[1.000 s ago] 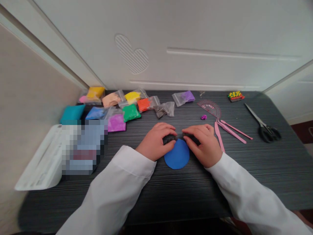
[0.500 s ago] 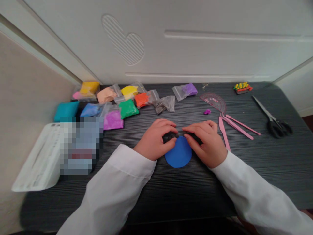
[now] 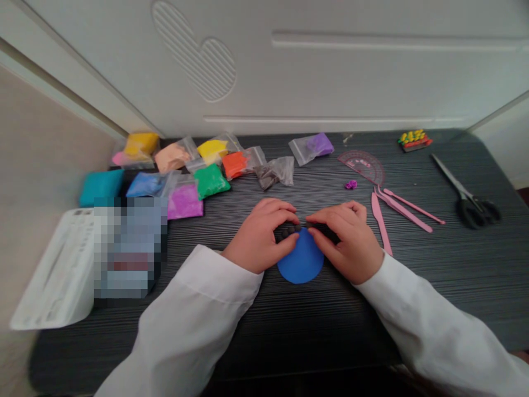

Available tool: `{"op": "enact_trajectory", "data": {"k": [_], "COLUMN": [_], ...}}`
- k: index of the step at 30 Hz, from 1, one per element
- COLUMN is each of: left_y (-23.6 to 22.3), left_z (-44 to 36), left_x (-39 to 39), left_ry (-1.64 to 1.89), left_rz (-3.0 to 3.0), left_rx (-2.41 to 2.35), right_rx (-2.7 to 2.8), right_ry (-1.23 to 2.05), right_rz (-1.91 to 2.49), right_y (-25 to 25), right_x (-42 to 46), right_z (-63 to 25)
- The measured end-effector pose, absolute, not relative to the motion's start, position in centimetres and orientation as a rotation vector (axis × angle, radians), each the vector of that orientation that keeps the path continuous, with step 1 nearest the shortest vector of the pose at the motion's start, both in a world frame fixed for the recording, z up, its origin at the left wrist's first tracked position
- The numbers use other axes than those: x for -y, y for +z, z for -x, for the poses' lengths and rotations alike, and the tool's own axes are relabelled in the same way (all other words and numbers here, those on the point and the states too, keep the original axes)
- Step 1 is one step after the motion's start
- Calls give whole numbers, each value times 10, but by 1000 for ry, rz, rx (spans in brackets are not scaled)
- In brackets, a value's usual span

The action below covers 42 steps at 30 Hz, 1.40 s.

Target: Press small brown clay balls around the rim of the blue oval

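Observation:
A flat blue clay disc [image 3: 301, 262] lies on the dark table between my hands. My left hand [image 3: 264, 237] curves over its upper left edge, thumb and fingers closed around a row of small dark clay lumps [image 3: 287, 231]. Part of that row is hidden under the fingers. At the disc's upper right edge, my right hand [image 3: 345, 237] pinches a small dark bit of clay [image 3: 309, 225] between thumb and forefinger. Little of this bit shows. The two sets of fingertips are close together, with a narrow gap between them.
Bagged clay, such as a green pack [image 3: 210, 181] and a purple pack [image 3: 320, 144], lies along the back. Rightward are a protractor [image 3: 363, 164], pink tweezers [image 3: 405, 212], a pink knife [image 3: 381, 220] and scissors [image 3: 467, 196]. A white box [image 3: 55, 270] stands left.
My right fingertips have shifted slightly left, nearer my left hand. More of the dark lumps shows beneath my left fingers. The camera view has tilted slightly.

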State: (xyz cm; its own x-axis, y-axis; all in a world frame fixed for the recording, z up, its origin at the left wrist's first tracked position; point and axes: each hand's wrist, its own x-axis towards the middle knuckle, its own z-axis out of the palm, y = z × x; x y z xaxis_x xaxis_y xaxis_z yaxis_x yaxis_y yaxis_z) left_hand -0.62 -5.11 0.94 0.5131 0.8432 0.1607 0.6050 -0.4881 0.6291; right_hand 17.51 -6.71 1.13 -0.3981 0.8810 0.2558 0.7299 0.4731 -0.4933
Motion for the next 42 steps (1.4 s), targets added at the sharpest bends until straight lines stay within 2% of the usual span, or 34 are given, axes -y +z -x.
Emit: {"op": "enact_trajectory", "data": {"k": [42], "left_y": [7], "left_z": [5], "left_x": [52], "left_ry": [669], "left_rz": [-2278], "left_rx": [-1184], "right_rx": [2337], "right_ry": [372], "right_rz": [1347], "right_y": [10], "right_x": [68], "right_z": [-173]}}
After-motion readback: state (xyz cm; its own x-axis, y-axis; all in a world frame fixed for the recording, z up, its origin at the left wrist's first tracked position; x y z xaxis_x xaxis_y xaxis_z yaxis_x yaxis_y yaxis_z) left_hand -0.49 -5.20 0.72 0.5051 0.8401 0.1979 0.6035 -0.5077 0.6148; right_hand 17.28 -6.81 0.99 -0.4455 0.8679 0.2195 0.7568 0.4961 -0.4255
